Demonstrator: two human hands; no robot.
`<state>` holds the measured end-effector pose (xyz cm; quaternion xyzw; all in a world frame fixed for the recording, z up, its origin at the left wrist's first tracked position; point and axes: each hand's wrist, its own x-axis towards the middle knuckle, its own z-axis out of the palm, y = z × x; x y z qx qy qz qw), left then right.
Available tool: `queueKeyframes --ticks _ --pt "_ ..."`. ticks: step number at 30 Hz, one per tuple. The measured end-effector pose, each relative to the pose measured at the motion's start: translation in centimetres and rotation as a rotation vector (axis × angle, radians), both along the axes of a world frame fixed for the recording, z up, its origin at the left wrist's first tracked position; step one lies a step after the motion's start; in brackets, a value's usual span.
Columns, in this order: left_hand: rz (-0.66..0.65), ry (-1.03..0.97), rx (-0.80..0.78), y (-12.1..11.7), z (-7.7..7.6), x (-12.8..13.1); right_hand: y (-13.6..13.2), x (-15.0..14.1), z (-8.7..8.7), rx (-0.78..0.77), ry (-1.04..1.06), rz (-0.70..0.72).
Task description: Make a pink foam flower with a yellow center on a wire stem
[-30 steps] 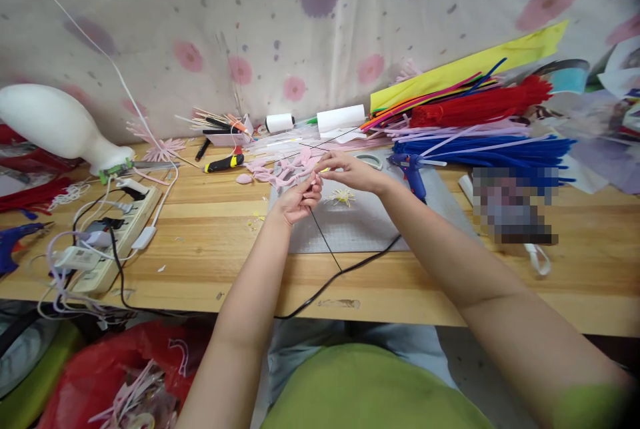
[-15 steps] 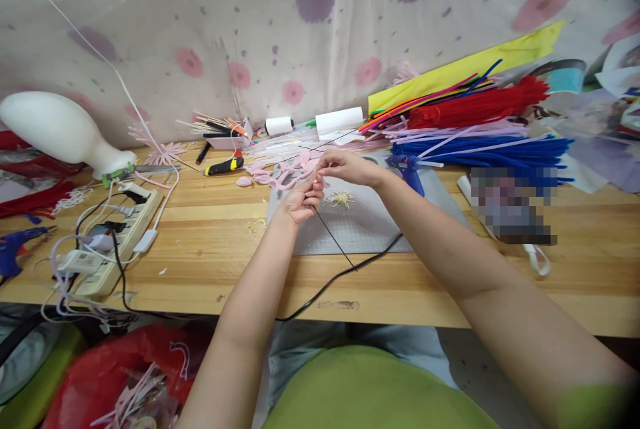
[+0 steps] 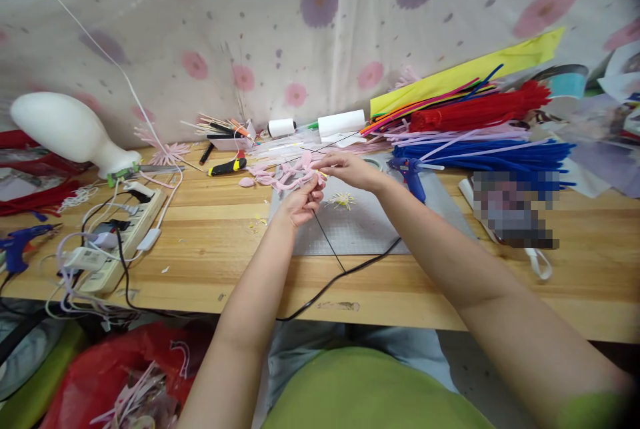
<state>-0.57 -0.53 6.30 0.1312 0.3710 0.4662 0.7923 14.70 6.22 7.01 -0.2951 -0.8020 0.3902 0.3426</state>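
My left hand is closed around a thin dark stem wire, whose lower end slants down toward the table's front. At the wire's top, by my fingertips, sits a small pink and yellow piece, mostly covered by my fingers. My right hand is just above it with fingers stretched out to the left, close to the piece; whether they touch it I cannot tell. Behind my hands lie pink fuzzy petal shapes. A pale yellow spiky flower centre rests on the grey cutting mat.
A blue glue gun lies right of my hands, its black cable crossing the front. Bundles of blue and red pipe cleaners are at the back right. A yellow-black cutter and a power strip lie left.
My right hand's fingers have straightened and reach out further left over the left hand. The wire's lower end has swung slightly left. The camera view has shifted a little.
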Motion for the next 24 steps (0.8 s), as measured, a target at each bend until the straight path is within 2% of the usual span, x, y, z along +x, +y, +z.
queueKeyframes --ticks 4,8,13,19,21,24 --pt "0.032 -0.026 0.027 0.0 -0.2 -0.4 -0.8 0.7 -0.5 -0.12 0.108 -0.115" --pt "0.08 -0.019 0.06 0.3 -0.4 -1.1 -1.6 3.3 -1.5 -0.259 0.07 -0.163" --pt "0.138 0.105 0.091 1.0 0.3 -1.4 -3.5 8.2 -2.1 -0.431 -0.08 -0.156" --pt "0.272 0.217 0.175 1.0 1.2 -1.0 -5.5 14.5 -1.4 -0.561 -0.371 -0.159" --pt "0.262 0.239 0.21 0.9 1.3 -0.8 -5.4 16.2 -1.6 -0.538 -0.478 -0.234" --pt "0.227 0.262 0.25 0.9 1.0 -0.5 -4.2 17.7 -2.8 -0.355 -0.55 -0.522"
